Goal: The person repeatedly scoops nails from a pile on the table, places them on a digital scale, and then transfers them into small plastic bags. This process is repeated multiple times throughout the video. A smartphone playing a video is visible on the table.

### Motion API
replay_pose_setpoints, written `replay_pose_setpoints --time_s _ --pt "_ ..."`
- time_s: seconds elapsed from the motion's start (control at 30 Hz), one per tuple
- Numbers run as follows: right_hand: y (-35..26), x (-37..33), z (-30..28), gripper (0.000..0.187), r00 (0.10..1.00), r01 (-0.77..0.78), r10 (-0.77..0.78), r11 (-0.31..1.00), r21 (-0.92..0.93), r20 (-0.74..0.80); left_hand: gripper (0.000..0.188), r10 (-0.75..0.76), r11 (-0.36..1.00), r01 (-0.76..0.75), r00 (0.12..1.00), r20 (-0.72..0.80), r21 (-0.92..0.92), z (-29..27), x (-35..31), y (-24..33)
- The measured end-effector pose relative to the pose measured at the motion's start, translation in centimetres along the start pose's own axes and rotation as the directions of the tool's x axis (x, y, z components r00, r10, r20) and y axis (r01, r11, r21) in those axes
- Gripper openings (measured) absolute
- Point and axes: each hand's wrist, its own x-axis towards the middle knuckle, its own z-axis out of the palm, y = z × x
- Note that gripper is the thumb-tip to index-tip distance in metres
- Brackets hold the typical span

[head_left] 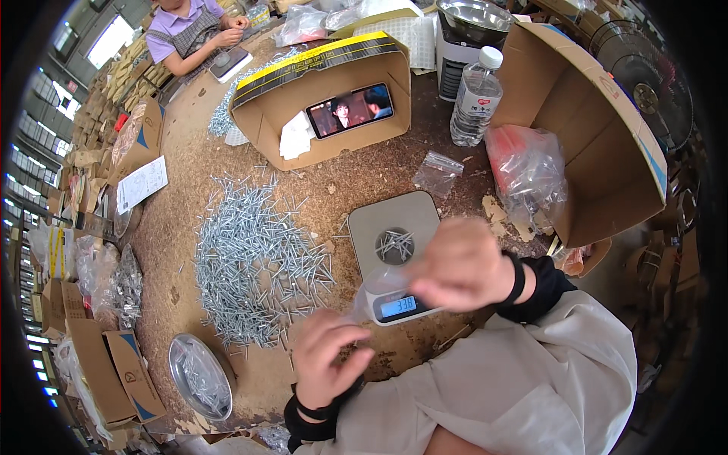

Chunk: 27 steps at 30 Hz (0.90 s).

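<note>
On the scale [362,215] sits a small cup [378,249] with fasteners [396,243] in it. Left of the scale lies a fastener pile [254,265]; farther left and nearer the person, a bowl [180,352]. Behind the scale, a phone [350,111] rests inside a carton [250,125]; behind it to the right, a bottle [475,102].

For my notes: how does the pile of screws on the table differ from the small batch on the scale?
Amount: the pile holds a great many screws, the batch only a few.
Containment: the pile lies loose on the table, while the batch sits in a small round cup on the scale.
Spread: the pile sprawls with stray screws at its edges; the batch is bunched together.
Shared: both are slim and silvery.
</note>
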Motion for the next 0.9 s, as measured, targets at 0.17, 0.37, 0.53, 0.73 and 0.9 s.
replay_pose_setpoints --time_s 0.17,0.37,0.53,0.73,0.9 --pt "-2.8 -0.5 2.9 0.024 0.998 0.046 -0.052 0.993 0.112 0.048 0.025 -0.022 0.998 0.019 0.999 0.046 0.054 1.8 0.6 0.4" --pt "-3.2 -1.0 4.0 0.027 0.994 -0.037 0.017 0.982 0.187 0.108 0.025 0.092 0.995 -0.092 0.996 -0.001 -0.029 2.1 -1.2 -1.0" --pt "-3.0 -1.5 4.5 0.026 0.990 -0.054 0.027 0.979 0.195 0.140 0.022 0.146 0.989 -0.144 0.986 -0.084 0.030 1.7 -0.8 -0.7" --pt "-3.0 -1.8 5.4 0.026 0.990 -0.054 0.026 0.978 0.201 0.139 0.021 0.106 0.994 -0.107 0.993 -0.055 -0.020 1.7 -1.4 -1.0" --pt "-2.8 -2.1 5.7 0.022 0.992 -0.050 0.024 0.978 0.204 0.124 0.015 0.051 0.998 -0.050 0.999 0.005 -0.049 2.0 -1.3 -0.9"
